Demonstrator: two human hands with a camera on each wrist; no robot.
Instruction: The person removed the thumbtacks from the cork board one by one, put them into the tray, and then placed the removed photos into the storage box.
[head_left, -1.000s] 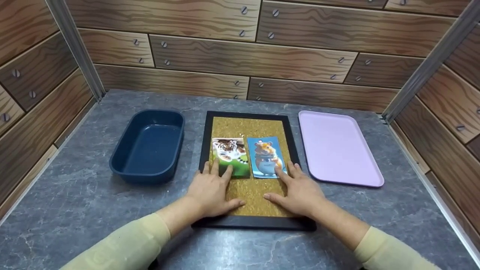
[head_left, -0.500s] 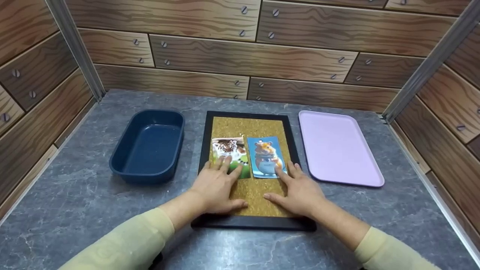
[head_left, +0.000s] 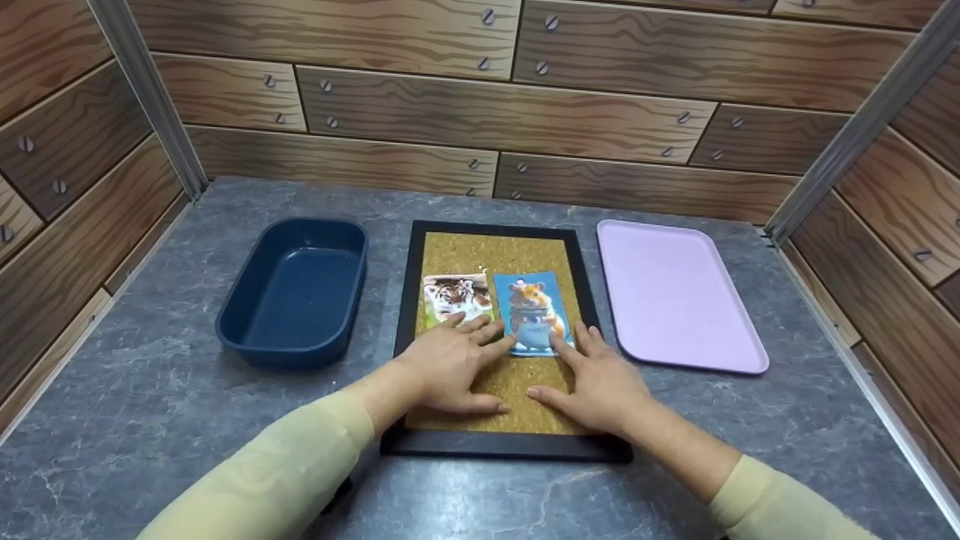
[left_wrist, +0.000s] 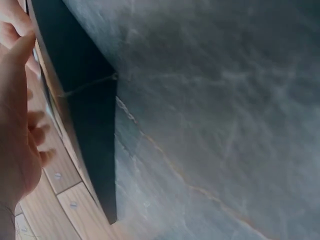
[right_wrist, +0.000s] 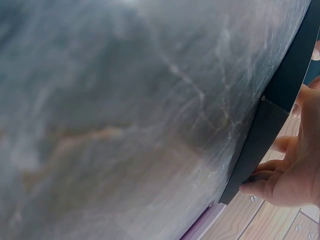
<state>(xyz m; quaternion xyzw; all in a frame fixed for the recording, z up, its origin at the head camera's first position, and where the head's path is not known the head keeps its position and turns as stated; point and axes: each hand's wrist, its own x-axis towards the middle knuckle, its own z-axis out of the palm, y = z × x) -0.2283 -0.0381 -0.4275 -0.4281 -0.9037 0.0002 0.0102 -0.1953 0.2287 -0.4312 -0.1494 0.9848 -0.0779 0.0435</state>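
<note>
A cork board (head_left: 495, 253) in a black frame (head_left: 510, 445) lies on the table. Two pictures are side by side on it: a tiger picture (head_left: 454, 294) at left and a hamster picture (head_left: 534, 319) on blue at right. My left hand (head_left: 454, 367) is spread over the lower part of the tiger picture and hides it; its forefinger reaches the hamster picture's left edge. With fingers spread, my right hand (head_left: 604, 386) rests at the board's right side, its forefinger on the hamster picture's lower right corner. In the right wrist view, fingertips (right_wrist: 252, 188) lie at the frame's side.
A deep dark blue tub (head_left: 300, 300) stands left of the board. To its right lies a flat lilac tray (head_left: 682, 300). The grey marbled table (head_left: 150, 360) is enclosed by wood-patterned walls (head_left: 420, 109) behind and on both sides.
My left hand has slid rightward across the tiger picture, from its lower left to its lower right, covering more of it. My right hand and both pictures keep their places.
</note>
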